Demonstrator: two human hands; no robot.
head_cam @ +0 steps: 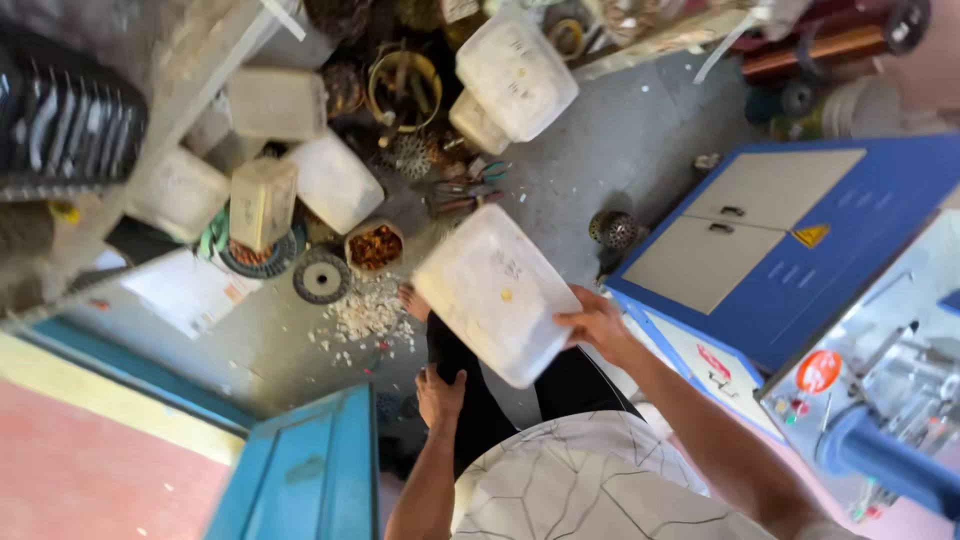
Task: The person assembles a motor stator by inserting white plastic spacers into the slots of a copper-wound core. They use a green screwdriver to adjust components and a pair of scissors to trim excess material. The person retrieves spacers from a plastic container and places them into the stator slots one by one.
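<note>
My right hand (592, 322) grips the near right edge of a white translucent plastic tub (492, 290), held tilted in the air above the grey floor. A small yellowish piece shows through its bottom. My left hand (440, 392) rests on my dark trouser leg, fingers spread, holding nothing. Below the tub, a bare foot (412, 300) stands next to a heap of small white chips (368, 315).
More white plastic tubs (515, 72) and jugs (335, 182) crowd the floor ahead, with a cup of orange bits (376, 247), round metal discs (321, 276) and tools. A blue machine cabinet (790, 240) stands at the right, a blue door (300, 475) at the lower left.
</note>
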